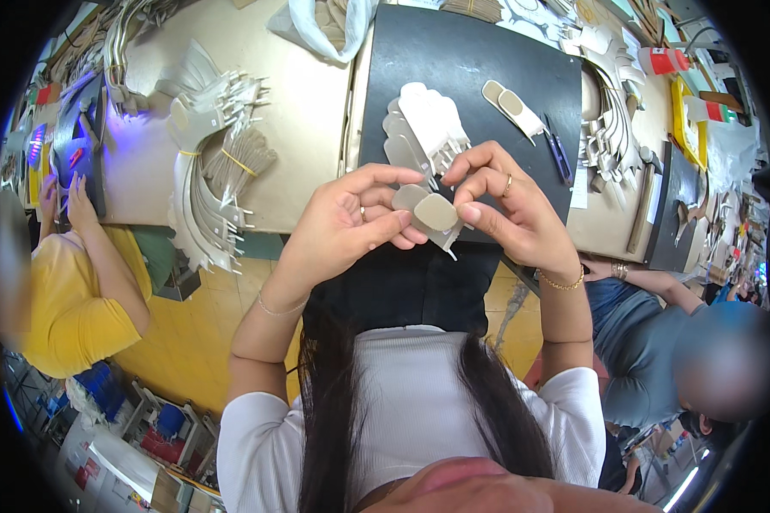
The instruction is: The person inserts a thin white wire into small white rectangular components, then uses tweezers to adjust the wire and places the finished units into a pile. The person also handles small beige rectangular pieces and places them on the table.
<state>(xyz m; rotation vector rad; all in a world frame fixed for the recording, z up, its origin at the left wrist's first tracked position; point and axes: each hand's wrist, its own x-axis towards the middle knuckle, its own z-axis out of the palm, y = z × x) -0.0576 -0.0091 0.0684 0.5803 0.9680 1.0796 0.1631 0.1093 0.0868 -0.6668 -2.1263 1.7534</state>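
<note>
Both my hands are raised over the near edge of a black work mat (pixel 462 60). My left hand (pixel 346 224) and my right hand (pixel 505 209) together pinch two overlapping flat beige rounded cut pieces (pixel 428 209), fingertips meeting on them. Just beyond my fingers, a fanned stack of similar pale cut pieces (pixel 423 128) lies on the mat. A joined pair of beige pieces (pixel 512 107) lies to the right of the stack.
A dark pen-like tool (pixel 559 154) rests on the mat's right side. Banded bundles of pale strips (pixel 210 162) cover the tan table at left. A person in yellow sits at left, another in grey-blue at right. A red cup (pixel 663 60) stands far right.
</note>
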